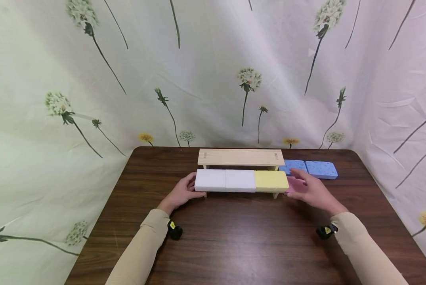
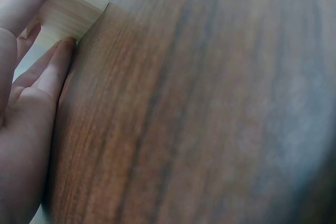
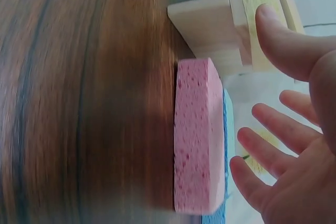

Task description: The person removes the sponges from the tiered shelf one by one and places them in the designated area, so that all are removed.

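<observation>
In the head view, two white sponges point(image 1: 210, 180) and a yellow sponge point(image 1: 271, 181) lie in a row on top of a low wooden stand. My left hand point(image 1: 181, 192) is at the stand's left end, thumb toward the front leg. The left wrist view shows its fairly straight fingers against the pale wood point(image 2: 73, 9). At the right end my right hand point(image 1: 314, 192) is spread, thumb apart from the fingers. In the right wrist view that thumb is near the yellow sponge, and a pink sponge point(image 3: 194, 135) stands on the table beside the fingers.
A second wooden stand point(image 1: 240, 157) is just behind the first. Two blue sponges point(image 1: 321, 169) lie at the back right, past the right hand. The dark wood table point(image 1: 234, 241) meets a flower-printed cloth point(image 1: 213, 79) along its back edge.
</observation>
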Tool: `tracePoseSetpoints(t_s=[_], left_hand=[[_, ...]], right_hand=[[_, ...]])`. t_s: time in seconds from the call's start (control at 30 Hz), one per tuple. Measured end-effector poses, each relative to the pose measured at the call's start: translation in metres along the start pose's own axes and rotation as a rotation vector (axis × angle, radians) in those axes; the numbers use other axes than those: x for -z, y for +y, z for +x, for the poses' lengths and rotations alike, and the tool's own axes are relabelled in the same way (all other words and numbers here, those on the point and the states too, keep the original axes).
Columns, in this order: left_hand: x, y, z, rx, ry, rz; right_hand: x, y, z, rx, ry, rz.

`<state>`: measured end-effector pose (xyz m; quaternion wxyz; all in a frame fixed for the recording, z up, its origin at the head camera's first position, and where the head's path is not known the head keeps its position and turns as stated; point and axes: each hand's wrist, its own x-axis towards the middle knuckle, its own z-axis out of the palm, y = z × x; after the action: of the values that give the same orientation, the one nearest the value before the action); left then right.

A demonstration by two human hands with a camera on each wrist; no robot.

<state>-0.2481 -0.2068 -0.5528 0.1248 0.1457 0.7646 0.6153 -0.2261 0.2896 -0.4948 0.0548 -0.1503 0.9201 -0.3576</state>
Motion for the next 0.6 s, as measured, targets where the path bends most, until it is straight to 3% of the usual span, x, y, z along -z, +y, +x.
tracePoseSetpoints(t_s=[0.4,0.6], left_hand=[[0.002,-0.001,0.0,0.013,-0.001,0.011],[0.002,0.0,0.0,0.01,-0.005,0.013]], right_hand=[[-0.013,-0.008,0.012,0.073,-0.018,0.084],[-0.017,-0.006,0.015,0.069,-0.031,0.142]])
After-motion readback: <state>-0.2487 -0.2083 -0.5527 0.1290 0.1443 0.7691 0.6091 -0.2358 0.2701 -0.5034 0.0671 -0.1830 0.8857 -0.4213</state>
